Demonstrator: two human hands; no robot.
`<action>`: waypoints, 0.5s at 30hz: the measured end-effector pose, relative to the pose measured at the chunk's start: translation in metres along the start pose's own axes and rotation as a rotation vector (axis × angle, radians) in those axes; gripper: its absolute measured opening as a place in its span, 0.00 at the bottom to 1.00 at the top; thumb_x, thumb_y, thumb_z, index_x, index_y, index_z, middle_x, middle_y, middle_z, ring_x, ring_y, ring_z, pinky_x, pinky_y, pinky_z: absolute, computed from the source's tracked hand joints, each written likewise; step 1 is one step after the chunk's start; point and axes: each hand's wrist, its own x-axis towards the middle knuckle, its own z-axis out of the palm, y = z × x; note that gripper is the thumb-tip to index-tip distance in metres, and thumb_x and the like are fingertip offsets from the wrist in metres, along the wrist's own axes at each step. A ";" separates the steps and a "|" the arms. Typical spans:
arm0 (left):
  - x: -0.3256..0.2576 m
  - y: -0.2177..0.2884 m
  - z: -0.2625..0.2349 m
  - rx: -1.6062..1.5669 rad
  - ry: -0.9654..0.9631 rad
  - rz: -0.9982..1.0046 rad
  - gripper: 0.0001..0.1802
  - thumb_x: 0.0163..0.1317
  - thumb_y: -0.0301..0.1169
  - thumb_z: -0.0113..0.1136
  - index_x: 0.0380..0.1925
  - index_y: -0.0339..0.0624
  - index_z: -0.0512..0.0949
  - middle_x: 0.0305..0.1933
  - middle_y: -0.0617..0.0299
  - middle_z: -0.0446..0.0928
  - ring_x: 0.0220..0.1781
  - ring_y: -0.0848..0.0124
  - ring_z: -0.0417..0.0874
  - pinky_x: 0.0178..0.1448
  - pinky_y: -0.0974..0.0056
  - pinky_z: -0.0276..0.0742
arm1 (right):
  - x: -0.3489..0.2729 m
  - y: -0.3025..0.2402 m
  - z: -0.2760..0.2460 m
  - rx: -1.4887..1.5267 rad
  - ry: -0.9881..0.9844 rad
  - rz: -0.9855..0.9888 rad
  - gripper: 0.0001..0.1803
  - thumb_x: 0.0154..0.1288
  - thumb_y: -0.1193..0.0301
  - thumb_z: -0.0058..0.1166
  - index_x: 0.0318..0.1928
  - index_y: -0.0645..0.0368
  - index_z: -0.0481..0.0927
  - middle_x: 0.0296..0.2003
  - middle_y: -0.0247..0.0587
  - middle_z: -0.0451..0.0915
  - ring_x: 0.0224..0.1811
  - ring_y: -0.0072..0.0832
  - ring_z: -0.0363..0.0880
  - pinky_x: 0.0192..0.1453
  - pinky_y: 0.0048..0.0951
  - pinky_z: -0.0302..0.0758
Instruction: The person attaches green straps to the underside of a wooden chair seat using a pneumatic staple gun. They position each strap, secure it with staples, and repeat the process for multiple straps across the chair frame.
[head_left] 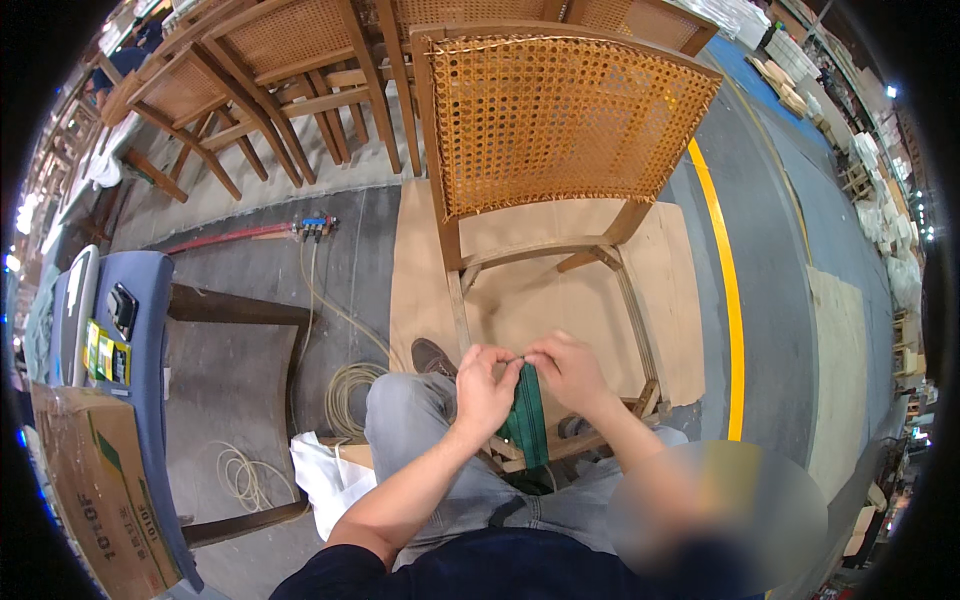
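Note:
Both my hands meet above my lap, fingertips pinched together at the top end of a dark green strip (pixel 530 405), like a band of webbing. My left hand (pixel 486 392) is closed on one side of that end, and my right hand (pixel 567 374) is closed on the other. The strip hangs down between my wrists towards my knees. What exactly lies between the fingertips is too small to make out. Just beyond my hands stands a wooden chair frame (pixel 628 285) with an open seat. Its woven cane backrest (pixel 560 125) faces me.
Brown cardboard (pixel 535 222) lies beneath the chair. Several cane-backed chairs (pixel 280 50) stand behind it. At left, a blue padded surface (pixel 145 330) bears small items, beside a carton (pixel 95 490). A coiled hose (pixel 352 400) and a yellow line (pixel 722 270) mark the floor.

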 end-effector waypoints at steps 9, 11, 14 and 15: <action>0.109 -0.084 0.038 0.186 0.154 -0.104 0.27 0.65 0.37 0.68 0.64 0.51 0.74 0.70 0.34 0.65 0.68 0.42 0.72 0.70 0.50 0.69 | 0.195 0.107 0.054 -0.170 -0.102 0.172 0.06 0.64 0.71 0.59 0.38 0.57 0.87 0.38 0.51 0.83 0.46 0.49 0.83 0.52 0.47 0.79; 0.121 -0.088 0.045 0.367 0.137 -0.074 0.29 0.66 0.39 0.67 0.67 0.57 0.74 0.73 0.33 0.61 0.71 0.39 0.70 0.73 0.48 0.68 | 0.209 0.112 0.065 -0.187 -0.122 0.202 0.06 0.63 0.71 0.60 0.37 0.57 0.87 0.39 0.51 0.84 0.46 0.48 0.84 0.51 0.46 0.79; 0.129 -0.098 0.046 0.375 0.075 -0.088 0.31 0.67 0.42 0.66 0.71 0.64 0.72 0.77 0.32 0.55 0.74 0.37 0.67 0.72 0.46 0.71 | 0.222 0.114 0.079 -0.155 -0.175 0.265 0.05 0.62 0.71 0.62 0.37 0.57 0.87 0.39 0.50 0.84 0.45 0.46 0.85 0.51 0.45 0.80; 0.131 -0.098 0.049 0.360 0.069 -0.107 0.32 0.68 0.43 0.65 0.71 0.65 0.71 0.77 0.31 0.54 0.73 0.36 0.67 0.71 0.46 0.72 | 0.223 0.119 0.081 -0.158 -0.184 0.287 0.05 0.62 0.71 0.63 0.37 0.57 0.87 0.39 0.50 0.85 0.45 0.45 0.85 0.51 0.44 0.80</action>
